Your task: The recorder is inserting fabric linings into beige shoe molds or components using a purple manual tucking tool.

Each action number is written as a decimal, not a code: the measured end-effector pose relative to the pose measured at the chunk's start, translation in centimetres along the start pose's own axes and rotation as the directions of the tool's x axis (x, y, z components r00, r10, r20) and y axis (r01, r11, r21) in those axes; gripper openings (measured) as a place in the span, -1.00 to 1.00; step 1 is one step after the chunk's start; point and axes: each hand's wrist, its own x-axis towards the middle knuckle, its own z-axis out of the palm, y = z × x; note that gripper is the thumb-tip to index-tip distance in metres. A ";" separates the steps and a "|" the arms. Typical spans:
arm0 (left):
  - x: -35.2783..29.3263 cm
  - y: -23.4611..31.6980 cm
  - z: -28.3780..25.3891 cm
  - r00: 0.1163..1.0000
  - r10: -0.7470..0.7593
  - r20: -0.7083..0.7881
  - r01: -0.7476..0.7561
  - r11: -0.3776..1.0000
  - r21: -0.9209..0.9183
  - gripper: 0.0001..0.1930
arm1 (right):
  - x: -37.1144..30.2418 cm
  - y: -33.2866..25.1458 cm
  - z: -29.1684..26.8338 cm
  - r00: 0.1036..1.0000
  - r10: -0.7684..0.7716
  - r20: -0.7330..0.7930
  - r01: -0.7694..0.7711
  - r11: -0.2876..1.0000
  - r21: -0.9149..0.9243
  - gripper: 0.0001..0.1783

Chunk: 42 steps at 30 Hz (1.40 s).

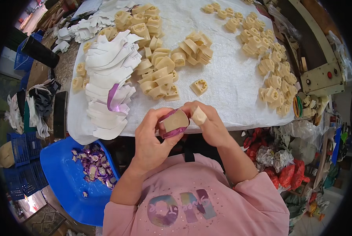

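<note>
In front of my chest, my left hand (154, 131) grips a beige shoe heel (176, 121) wrapped round its sides in shiny purple material. The heel's flat beige face shows between thumb and fingers. My right hand (209, 122) is closed at the heel's right edge, fingers bent against it; a pale wrap (199, 115) covers one of its digits. Just beyond my hands, a single bare beige heel (199, 87) lies on the white-covered table (223, 78). Left of it is a fanned stack of white-backed cover pieces (111, 67), one showing its purple side (114, 98).
Bare heels form a heap (158, 74) mid-table and a long cluster (276, 74) at the right. A blue tub (58, 169) with purple-covered heels (93, 163) stands at lower left. A machine frame (321, 78) borders the right side; red bags (288, 175) lie below.
</note>
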 end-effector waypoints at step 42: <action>0.1 -0.9 2.4 0.870 0.385 -0.309 -0.213 0.858 0.468 -0.60 | -1.6 2.1 4.0 0.981 0.079 -0.179 -0.079 0.997 0.007 -0.72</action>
